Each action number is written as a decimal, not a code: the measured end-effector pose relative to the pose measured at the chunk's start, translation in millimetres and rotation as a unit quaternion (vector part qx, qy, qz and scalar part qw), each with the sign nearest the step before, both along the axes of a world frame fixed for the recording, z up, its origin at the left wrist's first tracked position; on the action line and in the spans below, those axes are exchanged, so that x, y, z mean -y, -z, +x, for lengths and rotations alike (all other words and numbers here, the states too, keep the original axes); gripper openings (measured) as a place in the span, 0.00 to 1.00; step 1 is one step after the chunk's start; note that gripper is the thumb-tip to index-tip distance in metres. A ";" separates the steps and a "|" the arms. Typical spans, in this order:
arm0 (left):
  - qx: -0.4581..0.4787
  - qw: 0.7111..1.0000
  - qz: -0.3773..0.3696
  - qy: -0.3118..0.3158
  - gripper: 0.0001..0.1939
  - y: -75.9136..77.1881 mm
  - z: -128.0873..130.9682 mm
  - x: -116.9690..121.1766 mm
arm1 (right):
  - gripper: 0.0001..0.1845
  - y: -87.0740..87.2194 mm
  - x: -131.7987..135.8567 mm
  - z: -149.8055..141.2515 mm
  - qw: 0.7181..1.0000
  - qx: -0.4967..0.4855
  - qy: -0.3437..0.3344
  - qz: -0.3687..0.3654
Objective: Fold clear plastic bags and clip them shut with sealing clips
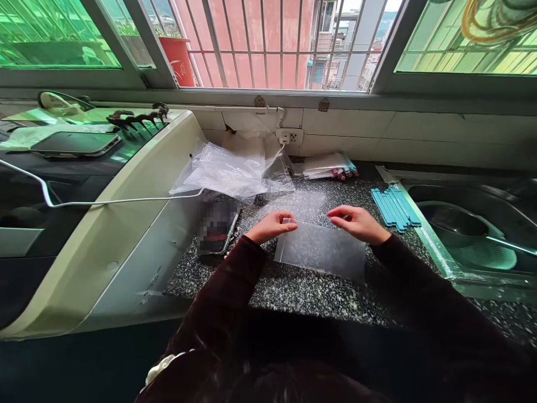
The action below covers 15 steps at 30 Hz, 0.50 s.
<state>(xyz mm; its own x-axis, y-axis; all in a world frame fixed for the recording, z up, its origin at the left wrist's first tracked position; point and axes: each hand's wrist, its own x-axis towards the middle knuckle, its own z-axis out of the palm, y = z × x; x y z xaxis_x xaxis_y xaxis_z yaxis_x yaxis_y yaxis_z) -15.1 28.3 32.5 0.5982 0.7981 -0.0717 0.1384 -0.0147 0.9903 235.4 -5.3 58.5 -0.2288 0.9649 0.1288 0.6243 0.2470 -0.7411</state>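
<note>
A small clear plastic bag (321, 252) lies flat on the speckled granite counter (293, 291) in front of me. My left hand (272, 225) pinches its upper left corner with fingers closed. My right hand (358, 223) pinches the upper right edge, thumb and fingers pressed together. Both sleeves are dark maroon.
A heap of clear plastic bags (235, 170) lies at the back left, by a phone (218, 226). A stack of blue strips (394, 207) sits right of my hands, with a packet stack (329, 166) behind. A sink with a metal bowl (457, 224) is at right. A stove (84, 184) stands left.
</note>
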 end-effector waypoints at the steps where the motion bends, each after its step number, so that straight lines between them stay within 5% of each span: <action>1: 0.001 1.000 0.003 -0.001 0.15 -0.2 0.4 0.7 | 0.15 -2.2 -2.1 -12.3 0.999 0.015 -0.029 -0.009; 7: -0.010 0.999 0.031 -0.022 0.15 1.7 3.1 0.9 | 0.16 6.0 -18.0 -56.1 0.990 0.012 -0.107 -0.092; 15: 0.014 0.988 0.088 -0.124 0.18 6.6 -1.5 -7.2 | 0.18 10.3 -16.0 -41.3 0.991 -0.006 -0.084 -0.106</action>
<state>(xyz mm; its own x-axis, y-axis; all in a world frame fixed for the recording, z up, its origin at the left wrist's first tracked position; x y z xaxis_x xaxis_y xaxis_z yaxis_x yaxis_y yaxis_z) -16.6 35.5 26.0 0.3823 0.9191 0.0954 0.1324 -0.1567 0.9787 194.1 10.7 48.2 -0.3876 0.9192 -0.0696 0.5787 0.1839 -0.7945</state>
